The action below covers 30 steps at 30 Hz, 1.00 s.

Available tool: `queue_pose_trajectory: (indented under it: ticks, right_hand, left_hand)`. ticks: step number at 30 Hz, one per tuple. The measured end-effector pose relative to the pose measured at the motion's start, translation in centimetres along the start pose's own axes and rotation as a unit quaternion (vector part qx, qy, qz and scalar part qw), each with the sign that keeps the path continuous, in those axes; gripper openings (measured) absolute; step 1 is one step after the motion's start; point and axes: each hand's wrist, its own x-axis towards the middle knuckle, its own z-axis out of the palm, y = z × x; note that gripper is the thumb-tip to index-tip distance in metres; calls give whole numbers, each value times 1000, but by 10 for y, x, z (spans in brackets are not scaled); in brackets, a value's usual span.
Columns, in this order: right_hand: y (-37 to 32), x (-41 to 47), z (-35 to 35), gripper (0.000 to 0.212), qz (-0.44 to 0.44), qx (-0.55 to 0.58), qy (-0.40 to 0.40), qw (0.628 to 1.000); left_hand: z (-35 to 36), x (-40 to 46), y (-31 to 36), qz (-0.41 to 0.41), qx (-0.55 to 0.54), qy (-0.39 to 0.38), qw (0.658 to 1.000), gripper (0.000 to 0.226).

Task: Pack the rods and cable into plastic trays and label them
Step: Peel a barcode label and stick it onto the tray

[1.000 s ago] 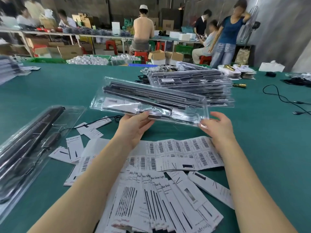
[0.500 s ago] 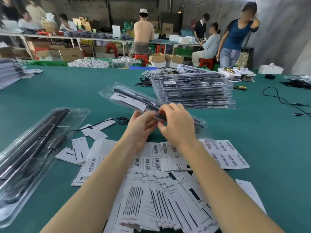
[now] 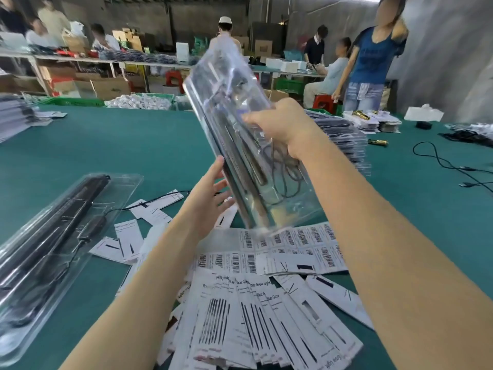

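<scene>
Head view: clear, glossy plastic tray [image 3: 248, 145], long and rectangular, held nearly upright above a green felt-like table [image 3: 138, 145], upper end blurred, lower end just over the paper below. Inside, through the shiny shell, slim dark rods [image 3: 241, 166] lengthwise along the left edge, and a thin black cable [image 3: 286, 169] looped in the lower right pocket. Right hand [image 3: 282, 126] wrapped round the tray's right side at mid-height, fingers curled onto its face, clamped on the plastic. Left hand [image 3: 209, 192] with fingers straight and spread, tips against the tray's lower left edge, nothing gripped.

Below, flat white sheets of barcode labels [image 3: 280, 249] in neat rows, and nearer, a fanned heap of narrow printed paper cards [image 3: 253, 316] with black line drawings. A few loose cards [image 3: 125, 241] scattered to the left.

At far left, a second clear tray [image 3: 48, 252] flat on the cloth, moulded with ridges, holding matte black rods and a cable. Behind the right forearm, a tidy stack of filled trays [image 3: 344, 140]. At right, a thin black cord [image 3: 437, 158] snaking across the table. Beyond, cardboard boxes [image 3: 109, 88] and several people at a long bench [image 3: 106, 58], blurred.
</scene>
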Motion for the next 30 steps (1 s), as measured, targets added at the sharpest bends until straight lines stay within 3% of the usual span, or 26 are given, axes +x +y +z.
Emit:
queue_pose_trajectory:
  ticks: [2,5,15,18,24,30]
  right_hand:
    - [9,-3,-4,22,64,132,7,989]
    - [43,-11,4,38,144,263,59,952]
    - [115,-48,51,35,261,466,318,783]
    - [122,-49,57,30,260,532,308,745]
    - [135,-52,61,17,287,556,266,733]
    - [133,-55,49,8,311,616,199,696]
  left_hand:
    - [-10,-2,10,-25,15,-60,998,70]
    - [-27,-7,20,-73,-58,-114,989,61]
    - [-33,-4,8,-144,-128,-91,977,70]
    - [-29,-7,6,-164,-65,-123,977,50]
    - [-29,-1,5,-150,-55,-46,986,14]
    - [-27,1,8,-189,-128,-23,973,20]
